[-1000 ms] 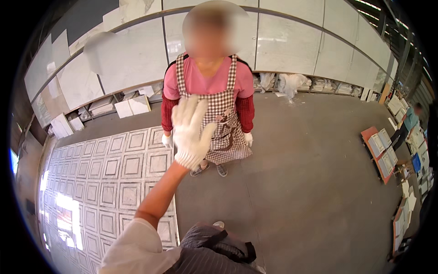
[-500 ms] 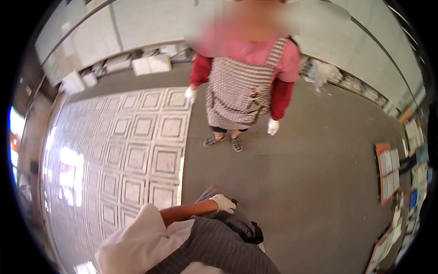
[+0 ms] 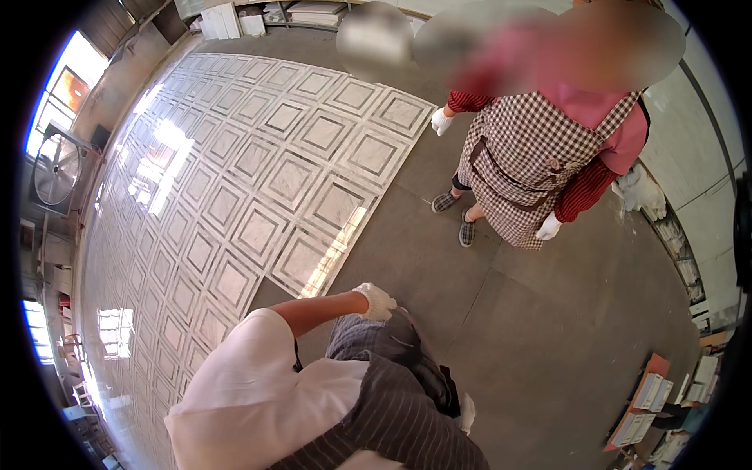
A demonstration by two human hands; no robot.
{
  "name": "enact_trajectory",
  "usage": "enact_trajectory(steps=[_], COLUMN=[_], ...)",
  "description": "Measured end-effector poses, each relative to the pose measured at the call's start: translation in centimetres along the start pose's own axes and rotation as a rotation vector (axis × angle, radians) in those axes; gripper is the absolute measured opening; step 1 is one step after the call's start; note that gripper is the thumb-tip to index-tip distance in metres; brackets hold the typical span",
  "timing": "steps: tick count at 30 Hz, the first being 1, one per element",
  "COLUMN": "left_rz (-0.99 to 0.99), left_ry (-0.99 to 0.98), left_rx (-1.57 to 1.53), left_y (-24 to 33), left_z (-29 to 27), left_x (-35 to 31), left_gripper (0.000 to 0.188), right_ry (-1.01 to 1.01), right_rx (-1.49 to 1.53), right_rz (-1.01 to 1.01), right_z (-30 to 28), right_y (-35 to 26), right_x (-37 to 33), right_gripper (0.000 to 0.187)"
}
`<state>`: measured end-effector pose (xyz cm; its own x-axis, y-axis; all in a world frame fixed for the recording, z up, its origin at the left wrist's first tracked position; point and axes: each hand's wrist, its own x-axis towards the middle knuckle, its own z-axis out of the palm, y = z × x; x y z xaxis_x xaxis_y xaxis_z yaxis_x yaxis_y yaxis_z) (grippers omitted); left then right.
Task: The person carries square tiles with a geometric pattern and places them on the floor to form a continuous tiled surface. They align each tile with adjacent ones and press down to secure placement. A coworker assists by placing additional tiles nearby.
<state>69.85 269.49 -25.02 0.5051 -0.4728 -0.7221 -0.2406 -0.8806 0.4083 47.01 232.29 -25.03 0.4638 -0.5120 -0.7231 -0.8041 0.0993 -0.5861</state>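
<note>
My left hand (image 3: 376,302), in a white knitted glove, hangs in front of my dark trousers (image 3: 380,341). Its fingers are curled, and what they may hold is hidden. A white patch (image 3: 468,413) shows beside my dark striped apron (image 3: 392,415) at the lower right; I cannot tell whether it is my right glove or a shoe. Ahead stands a co-worker in a checked apron (image 3: 517,157), with red sleeves and white gloves, both arms hanging down. To the left spreads a laid floor of glossy stone tiles (image 3: 290,180) with nested dark square frames.
Dark grey floor (image 3: 540,337) lies around the co-worker and to my right. White slabs (image 3: 221,22) and stacked pieces line the far wall. A fan (image 3: 59,166) stands at the left edge. At the lower right is an orange-brown board with white blocks (image 3: 638,407).
My view has turned left, showing more of the tiled floor and the fan. The co-worker now appears farther right and closer. My left hand still hangs by my legs.
</note>
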Motion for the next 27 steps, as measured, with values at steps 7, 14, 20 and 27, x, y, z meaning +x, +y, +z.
enact_trajectory(steps=[7,14,20,27], left_rz=[-0.535,-0.779,-0.063,0.465], left_ry=[0.281,0.657,0.101,-0.169], left_rx=[-0.109,-0.270,0.022,0.275], left_y=[-14.2,-23.3,-10.3,29.1], left_z=[-3.3,-10.3,-13.2,-11.4], left_x=[-0.3,1.3,11.6,27.3], left_gripper=[0.070,0.042,0.052,0.057], right_ry=[-0.023,0.019,0.125,0.349], right_rx=[-0.222,-0.159,0.034,0.659], right_rz=[0.052,0.064,-0.091,0.141], right_z=[-0.5,-0.6,2.9,-8.3], right_y=[3.8,6.2,-3.9,2.5], right_x=[-0.6,1.2,-3.1,12.2], right_gripper=[0.043,0.045,0.044,0.041])
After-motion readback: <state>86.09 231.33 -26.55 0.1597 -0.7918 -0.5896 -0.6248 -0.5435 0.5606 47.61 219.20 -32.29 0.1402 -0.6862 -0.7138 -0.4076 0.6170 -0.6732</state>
